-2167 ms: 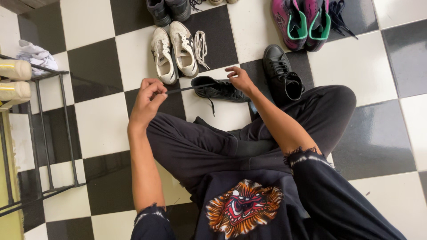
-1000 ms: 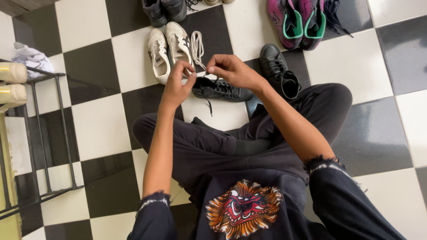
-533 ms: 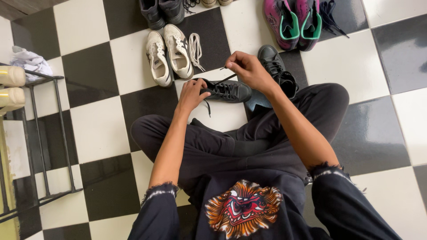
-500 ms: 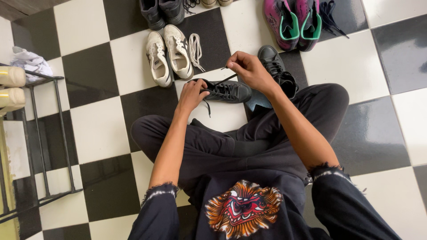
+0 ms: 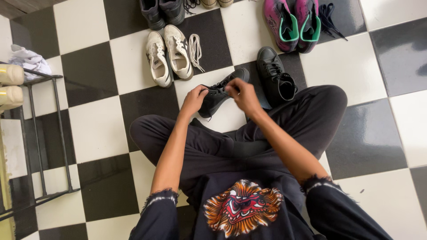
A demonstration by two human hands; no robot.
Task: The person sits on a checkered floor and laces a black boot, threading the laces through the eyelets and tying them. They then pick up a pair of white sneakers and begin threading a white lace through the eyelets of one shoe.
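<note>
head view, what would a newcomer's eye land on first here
Both hands meet at centre on a black sneaker lying on the checkered floor: the left hand grips its heel end, and the right hand pinches at its laces. Its black mate stands just right of it. Beyond, a white pair with a loose white lace and a pink pair with green lining line the top.

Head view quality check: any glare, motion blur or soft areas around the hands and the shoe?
Head view: even, soft light; faint glare on the glossy checkered floor at right. The right hand is slightly motion-blurred, the left hand sharper. The black shoe reads dark with little lace detail. Mild wide-angle stretching at the edges.
</note>
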